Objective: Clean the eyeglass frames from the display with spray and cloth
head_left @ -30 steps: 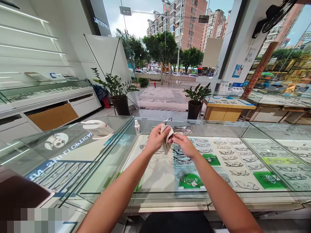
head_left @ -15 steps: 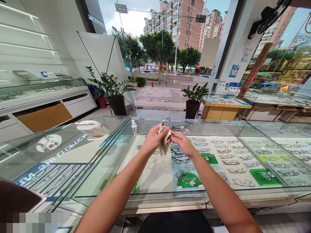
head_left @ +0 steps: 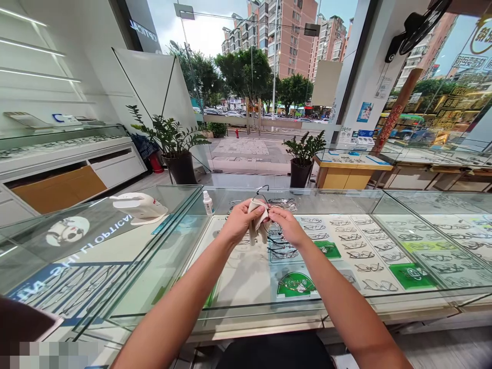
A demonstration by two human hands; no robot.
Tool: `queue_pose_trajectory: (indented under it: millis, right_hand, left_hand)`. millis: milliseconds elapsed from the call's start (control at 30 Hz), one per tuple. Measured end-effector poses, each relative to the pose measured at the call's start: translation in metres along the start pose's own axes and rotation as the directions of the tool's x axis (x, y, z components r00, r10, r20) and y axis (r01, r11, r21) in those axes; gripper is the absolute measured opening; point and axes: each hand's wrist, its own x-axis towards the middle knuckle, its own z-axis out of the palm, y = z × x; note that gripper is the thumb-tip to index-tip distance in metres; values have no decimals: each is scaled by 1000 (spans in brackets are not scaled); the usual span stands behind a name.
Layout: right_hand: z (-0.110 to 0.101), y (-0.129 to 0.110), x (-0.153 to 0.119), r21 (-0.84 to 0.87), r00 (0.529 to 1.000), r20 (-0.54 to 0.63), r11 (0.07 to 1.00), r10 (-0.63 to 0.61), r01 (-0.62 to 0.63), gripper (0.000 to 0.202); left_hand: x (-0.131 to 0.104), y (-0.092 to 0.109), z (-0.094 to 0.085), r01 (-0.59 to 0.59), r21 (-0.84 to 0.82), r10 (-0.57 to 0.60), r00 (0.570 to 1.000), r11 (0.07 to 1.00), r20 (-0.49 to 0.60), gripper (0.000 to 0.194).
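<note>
Above the glass display case, my left hand point(head_left: 239, 221) is closed on a pale cleaning cloth point(head_left: 255, 225), which is wrapped round part of a pair of eyeglasses. A dark, thin temple of the eyeglasses point(head_left: 263, 188) sticks up beyond the cloth. My right hand point(head_left: 285, 223) pinches the eyeglasses from the right, its fingertips beside the cloth. The lenses are mostly hidden by the cloth and fingers. A small white bottle point(head_left: 208, 203) stands on the glass to the left of my hands.
The glass display case point(head_left: 238, 320) spans the front, with rows of eyeglasses point(head_left: 359, 254) and green cards point(head_left: 295, 284) inside. A white device point(head_left: 140, 206) sits on the left counter. Potted plants point(head_left: 180, 166) stand beyond the case, before the glass shopfront.
The view has shifted slightly to the right. My hands keep hold of the cloth and eyeglasses; the cloth has bunched differently and the temple's angle has changed a little.
</note>
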Motion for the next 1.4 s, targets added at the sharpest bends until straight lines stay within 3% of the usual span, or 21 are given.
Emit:
queue_pose_trajectory:
  millis: [400,567,733,1000,1233,1400]
  right_hand:
    - [1,3,-1,6,1000,-22,1000,-11,12,34]
    - [2,5,0,63,1000,7,998,22,-22,32]
    - [2,1,-1,83,1000,-8,997,5,-4,30]
    - [1,-2,-1,57,1000,-11,998,-8,9,32]
    - [2,0,0,75,1000,0,997,-8,8,30]
    - [4,0,-1,108,999,15,994,28,-30,30]
  left_hand:
    - [2,-3,-3,-2,27,5,995,1000,-100,45]
    - [0,10,-8,84,-31,-84,996,996,5,52]
    - [-2,14,-9,64,-42,-59,992,997,116,51]
    - [-1,9,-4,123,-116,-119,992,986,38,45]
    - [-1,12,-4,84,-90,-83,996,992,6,50]
    - [-4,19,-8,61,-34,-59,997,998,50,53]
